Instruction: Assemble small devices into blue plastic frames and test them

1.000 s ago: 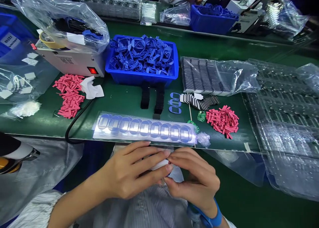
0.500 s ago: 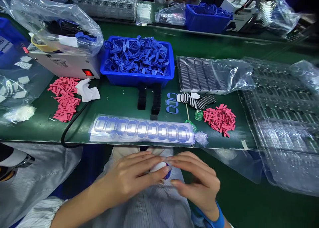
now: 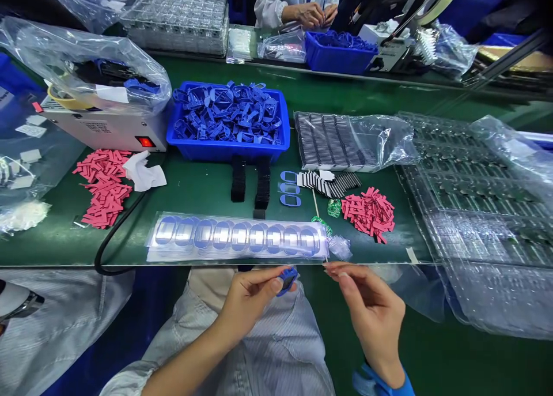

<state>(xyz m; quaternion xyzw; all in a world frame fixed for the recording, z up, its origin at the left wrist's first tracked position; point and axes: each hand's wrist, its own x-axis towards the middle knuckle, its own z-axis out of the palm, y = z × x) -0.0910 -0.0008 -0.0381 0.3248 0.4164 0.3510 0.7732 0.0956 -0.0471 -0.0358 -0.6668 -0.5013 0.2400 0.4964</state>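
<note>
My left hand (image 3: pixel 248 299) pinches a small blue plastic part (image 3: pixel 287 279) just below the table's front edge. My right hand (image 3: pixel 371 309) is a little to the right, its thumb and forefinger pinched together near the table edge; whatever they hold is too small to make out. Right above both hands lies a clear strip (image 3: pixel 235 237) carrying a row of blue oval frames. A blue bin (image 3: pixel 227 148) heaped with blue plastic parts stands further back.
Piles of pink strips lie at left (image 3: pixel 101 185) and right (image 3: pixel 369 211). Black stacks (image 3: pixel 250 183), a bagged tray of dark parts (image 3: pixel 345 142), clear blister trays (image 3: pixel 475 211), a grey box with a red switch (image 3: pixel 108 131) and a black cable (image 3: pixel 116 234) share the green table. Another person's hands (image 3: pixel 313 14) work across the table.
My hands have separated: the left keeps the blue part, the right has pulled away to the right with its fingers pinched. The view has tilted upward.
</note>
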